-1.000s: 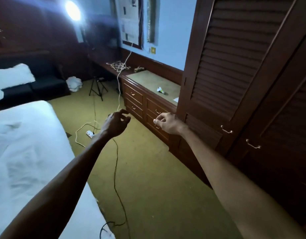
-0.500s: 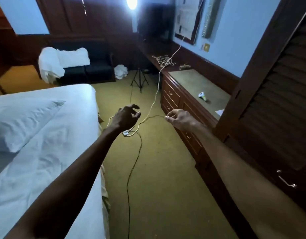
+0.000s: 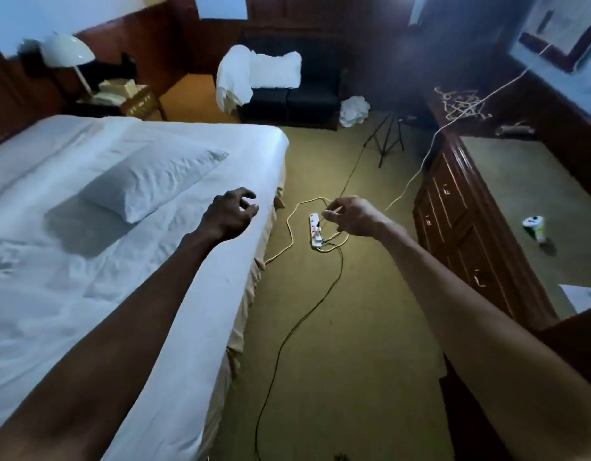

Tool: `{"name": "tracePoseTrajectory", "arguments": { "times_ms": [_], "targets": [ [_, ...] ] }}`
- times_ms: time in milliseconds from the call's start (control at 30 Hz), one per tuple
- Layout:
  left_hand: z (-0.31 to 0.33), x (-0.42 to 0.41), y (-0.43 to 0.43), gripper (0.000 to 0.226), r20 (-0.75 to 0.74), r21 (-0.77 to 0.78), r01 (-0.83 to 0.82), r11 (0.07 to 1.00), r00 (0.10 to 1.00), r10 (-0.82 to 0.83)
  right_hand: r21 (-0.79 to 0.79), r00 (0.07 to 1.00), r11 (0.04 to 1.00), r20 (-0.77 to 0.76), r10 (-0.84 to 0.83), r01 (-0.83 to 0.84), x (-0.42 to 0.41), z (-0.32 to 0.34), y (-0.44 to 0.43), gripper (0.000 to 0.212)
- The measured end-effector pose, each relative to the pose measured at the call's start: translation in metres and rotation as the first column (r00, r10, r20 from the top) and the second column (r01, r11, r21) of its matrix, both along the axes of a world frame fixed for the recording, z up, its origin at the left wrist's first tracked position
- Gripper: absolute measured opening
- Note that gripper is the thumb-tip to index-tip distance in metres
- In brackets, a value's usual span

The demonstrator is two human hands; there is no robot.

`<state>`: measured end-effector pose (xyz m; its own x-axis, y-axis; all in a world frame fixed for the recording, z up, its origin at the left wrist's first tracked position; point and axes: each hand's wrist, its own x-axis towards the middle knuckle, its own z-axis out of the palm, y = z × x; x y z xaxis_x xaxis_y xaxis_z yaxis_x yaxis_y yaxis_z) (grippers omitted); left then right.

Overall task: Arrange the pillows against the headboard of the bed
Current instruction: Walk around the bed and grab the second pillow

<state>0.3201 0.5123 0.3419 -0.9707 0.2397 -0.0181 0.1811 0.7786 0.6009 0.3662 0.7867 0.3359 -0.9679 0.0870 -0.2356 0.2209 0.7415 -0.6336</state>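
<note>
One white pillow (image 3: 147, 183) lies flat and slanted on the white bed (image 3: 71, 277), out in the mattress area and apart from the dark wooden headboard (image 3: 7, 104) at the far left. Two more white pillows (image 3: 274, 69) rest on a dark sofa (image 3: 307, 101) at the far end of the room. My left hand (image 3: 229, 212) hovers over the bed's right edge, fingers curled and apart, holding nothing. Held out above the floor, my right hand (image 3: 349, 214) is loosely curled and empty too.
A white power strip (image 3: 315, 231) and trailing cables (image 3: 287, 334) lie on the green carpet beside the bed. A wooden dresser (image 3: 467, 227) runs along the right. A lamp (image 3: 67, 54) stands on the nightstand; a tripod (image 3: 387, 134) and crumpled cloth (image 3: 354, 109) sit near the sofa.
My view has swung left from the wardrobe and dresser toward the bed, bringing the pillow, headboard and lamp into sight. Both hands stay outstretched and empty.
</note>
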Motion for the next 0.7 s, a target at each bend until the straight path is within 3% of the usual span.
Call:
{"name": "tracePoseTrajectory", "arguments": {
  "times_ms": [200,367,700],
  "targets": [
    [0.009,-0.042,-0.013,0.043,-0.029,0.038,-0.188,0.981,0.982,0.189,-0.006,0.982,0.982,-0.007,0.190,-0.191,-0.092,0.006,-0.018,0.029],
    [0.025,-0.100,-0.044,0.032,-0.105,0.048,-0.295,0.954,0.949,0.299,-0.020,0.949,0.951,-0.070,0.307,-0.309,-0.176,0.022,-0.060,0.024],
    [0.005,-0.301,-0.162,0.029,-0.078,0.080,-0.375,0.924,0.921,0.381,-0.007,0.927,0.929,-0.068,0.369,-0.370,-0.400,0.016,-0.169,0.021]
  ]
}}
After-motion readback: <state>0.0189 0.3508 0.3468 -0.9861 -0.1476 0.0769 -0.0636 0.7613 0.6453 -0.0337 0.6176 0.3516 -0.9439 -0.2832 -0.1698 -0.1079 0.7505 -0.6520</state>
